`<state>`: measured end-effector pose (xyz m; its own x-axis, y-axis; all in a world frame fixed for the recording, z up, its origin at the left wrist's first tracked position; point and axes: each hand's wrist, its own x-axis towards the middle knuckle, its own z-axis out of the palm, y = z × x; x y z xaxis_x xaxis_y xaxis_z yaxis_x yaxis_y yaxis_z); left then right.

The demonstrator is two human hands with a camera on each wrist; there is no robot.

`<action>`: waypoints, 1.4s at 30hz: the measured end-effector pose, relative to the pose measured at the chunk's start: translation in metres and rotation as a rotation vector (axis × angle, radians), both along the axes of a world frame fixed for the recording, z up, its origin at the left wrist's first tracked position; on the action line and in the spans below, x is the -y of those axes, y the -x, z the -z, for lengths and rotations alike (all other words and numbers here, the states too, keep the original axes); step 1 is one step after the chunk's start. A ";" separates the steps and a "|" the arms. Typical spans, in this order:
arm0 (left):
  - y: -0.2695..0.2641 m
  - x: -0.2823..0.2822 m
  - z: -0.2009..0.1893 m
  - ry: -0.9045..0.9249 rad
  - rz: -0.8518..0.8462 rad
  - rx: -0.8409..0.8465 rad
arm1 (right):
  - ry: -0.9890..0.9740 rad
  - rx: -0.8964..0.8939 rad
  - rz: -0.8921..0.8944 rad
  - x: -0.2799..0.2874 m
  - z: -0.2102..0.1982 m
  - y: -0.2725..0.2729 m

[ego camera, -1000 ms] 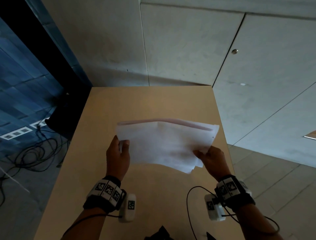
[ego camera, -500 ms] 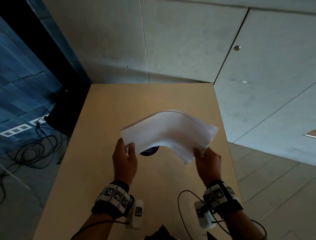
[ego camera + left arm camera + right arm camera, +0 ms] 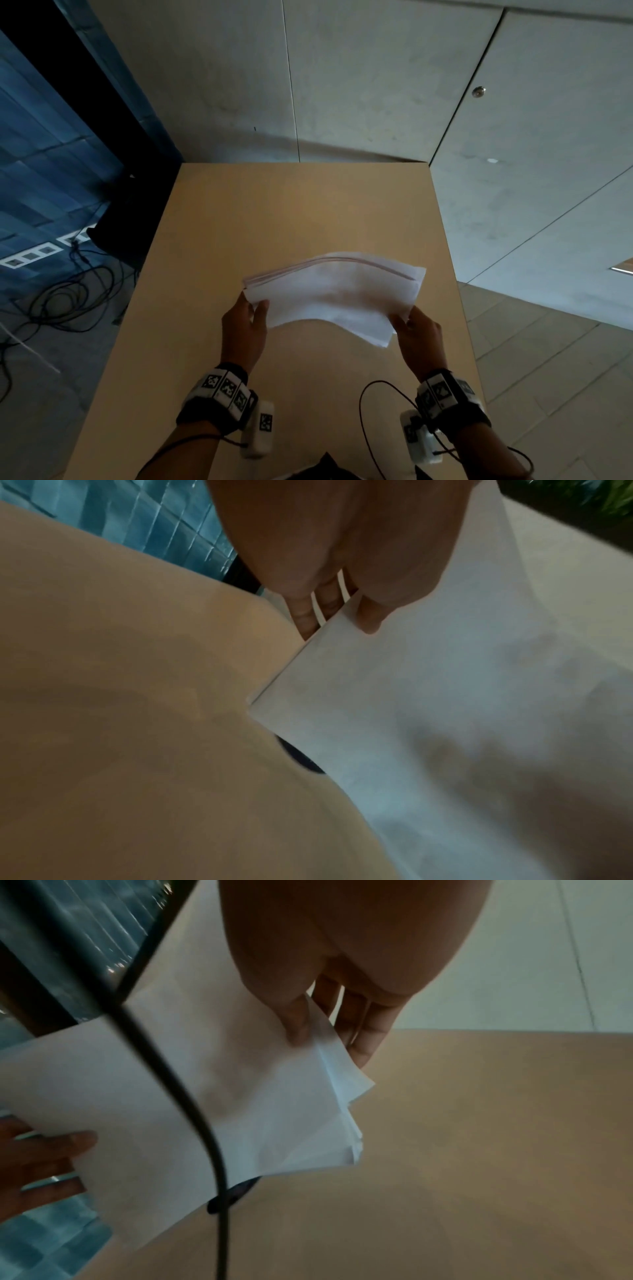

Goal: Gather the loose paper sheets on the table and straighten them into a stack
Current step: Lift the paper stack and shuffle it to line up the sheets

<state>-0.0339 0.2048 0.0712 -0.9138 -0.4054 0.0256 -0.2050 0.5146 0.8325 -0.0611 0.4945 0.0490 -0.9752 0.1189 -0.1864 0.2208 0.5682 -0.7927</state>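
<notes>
White paper sheets (image 3: 337, 296), gathered into one bundle, are held above the pale wooden tabletop (image 3: 298, 209) between both hands, arched upward in the middle like a shallow tent. At the bundle's left end the left hand (image 3: 244, 330) pinches it, thumb on the near face and fingers (image 3: 303, 615) behind; the left wrist view shows that corner fairly square, with only a thin line of lower edges peeking out. At the other end the right hand (image 3: 420, 334) grips in the same way, thumb pressed on top and fingers (image 3: 363, 1031) curled underneath; there the sheet corners are fanned and uneven, several stepped edges showing in the right wrist view. Along the far top edge a faint pinkish line runs between layers, though the head view is too dim to say what it is. Beneath the paper a dark round object (image 3: 298, 756) lies on the tabletop, mostly covered by the sheets, so only a sliver shows in each wrist view; possibly a disc or sticker, but I cannot tell. One black cable (image 3: 192, 1096) crosses the right wrist view, blurred, cutting across the paper. Both wrist pictures are soft with motion, and the palms fill their upper parts, hiding most of each grip.
</notes>
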 end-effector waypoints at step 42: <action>-0.005 0.018 -0.014 0.133 0.035 -0.030 | -0.072 0.054 -0.066 0.000 0.002 0.005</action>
